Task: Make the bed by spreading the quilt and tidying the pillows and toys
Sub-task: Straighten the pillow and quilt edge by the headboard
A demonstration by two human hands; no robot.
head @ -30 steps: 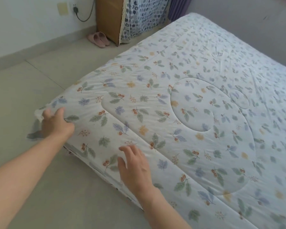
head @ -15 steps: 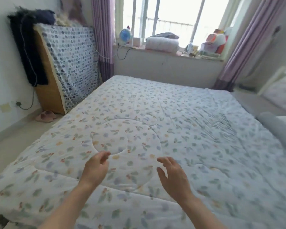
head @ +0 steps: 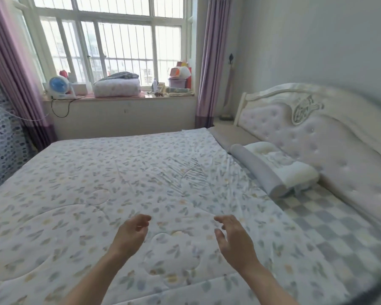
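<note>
A bedroom holds a wide bed under a barred window, seen from the bed's near edge. Nearest the camera, both forearms reach out over the leaf-printed quilt. The left hand hangs above it with its fingers loosely curled and holding nothing; the right hand is beside it, its fingers spread and relaxed, also holding nothing. Whether either touches the cloth cannot be told. The quilt lies spread flat over most of the mattress, with creases toward the head end. To its right a checked sheet is bare. Farther on, a grey bolster pillow lies against a white contoured pillow, just before the tufted headboard. Beyond, the windowsill carries a folded blanket and a small fan, between purple curtains.
</note>
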